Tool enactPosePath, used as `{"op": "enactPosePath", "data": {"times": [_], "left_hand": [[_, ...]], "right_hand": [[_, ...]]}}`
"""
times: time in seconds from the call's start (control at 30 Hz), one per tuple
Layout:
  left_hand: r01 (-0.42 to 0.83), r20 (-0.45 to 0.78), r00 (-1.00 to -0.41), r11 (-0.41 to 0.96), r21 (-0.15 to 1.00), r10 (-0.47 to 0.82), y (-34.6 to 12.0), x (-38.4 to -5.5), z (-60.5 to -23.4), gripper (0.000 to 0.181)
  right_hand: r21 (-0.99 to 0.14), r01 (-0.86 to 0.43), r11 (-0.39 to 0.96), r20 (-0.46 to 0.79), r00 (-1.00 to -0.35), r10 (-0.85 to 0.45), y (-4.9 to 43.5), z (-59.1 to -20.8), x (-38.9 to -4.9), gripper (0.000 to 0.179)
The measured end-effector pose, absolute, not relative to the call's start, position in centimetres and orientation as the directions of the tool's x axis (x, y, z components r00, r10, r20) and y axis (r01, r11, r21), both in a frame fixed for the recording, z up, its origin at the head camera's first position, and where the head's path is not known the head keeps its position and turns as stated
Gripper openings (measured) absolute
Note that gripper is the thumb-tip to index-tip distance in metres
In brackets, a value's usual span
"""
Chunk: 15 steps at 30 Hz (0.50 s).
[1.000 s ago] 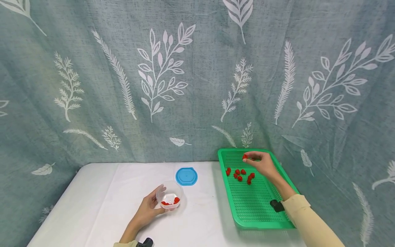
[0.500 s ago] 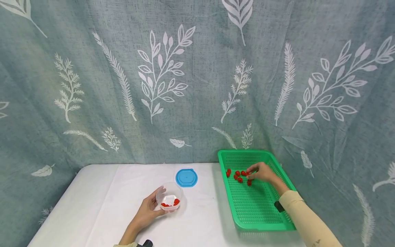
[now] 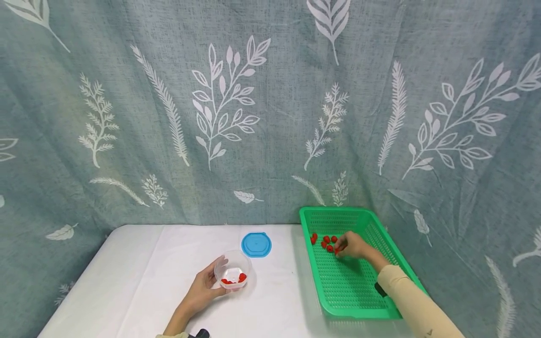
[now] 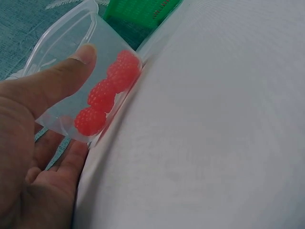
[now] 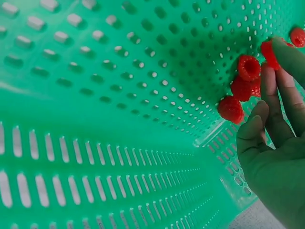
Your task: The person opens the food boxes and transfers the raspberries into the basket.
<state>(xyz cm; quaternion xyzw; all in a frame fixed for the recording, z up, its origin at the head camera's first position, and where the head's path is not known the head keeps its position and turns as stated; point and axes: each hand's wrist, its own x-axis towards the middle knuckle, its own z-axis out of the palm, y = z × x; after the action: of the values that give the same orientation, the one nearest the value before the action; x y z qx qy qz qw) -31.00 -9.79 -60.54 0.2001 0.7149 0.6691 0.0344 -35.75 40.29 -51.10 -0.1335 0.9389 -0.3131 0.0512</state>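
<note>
We cannot see the whole raspberry (image 5: 269, 53) in the right hand (image 5: 281, 150), because the thumb (image 5: 289, 56) covers a part of it, and we find the green basket (image 4: 131, 14) cut by the upper edge of the left wrist view, and the left sleeve (image 3: 173, 335) by the lower edge of the head view.

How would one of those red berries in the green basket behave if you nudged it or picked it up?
The red berries would probably roll or wobble when nudged, given their rounded shapes. They are likely light for their size: one shows a hollow end. Their bumpy surface might give the right hand some grip.
</note>
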Motion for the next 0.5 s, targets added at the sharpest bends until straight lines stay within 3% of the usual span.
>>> {"op": "enactPosePath", "data": {"times": [0.3, 0.5], "left_hand": [[0.181, 0.164, -0.922, 0.017, 0.983, 0.35, -9.8, -31.0, -60.8, 0.098], [0.184, 0.162, -0.927, 0.032, 0.982, 0.337, -9.8, -31.0, -60.5, 0.098]], "right_hand": [[-0.612, -0.178, 0.771, 0.031, -0.979, -0.201, 39.8, -50.5, -35.2, 0.019], [-0.672, -0.173, 0.72, 0.015, -0.975, -0.221, 37.2, -46.7, -33.9, 0.031]]}}
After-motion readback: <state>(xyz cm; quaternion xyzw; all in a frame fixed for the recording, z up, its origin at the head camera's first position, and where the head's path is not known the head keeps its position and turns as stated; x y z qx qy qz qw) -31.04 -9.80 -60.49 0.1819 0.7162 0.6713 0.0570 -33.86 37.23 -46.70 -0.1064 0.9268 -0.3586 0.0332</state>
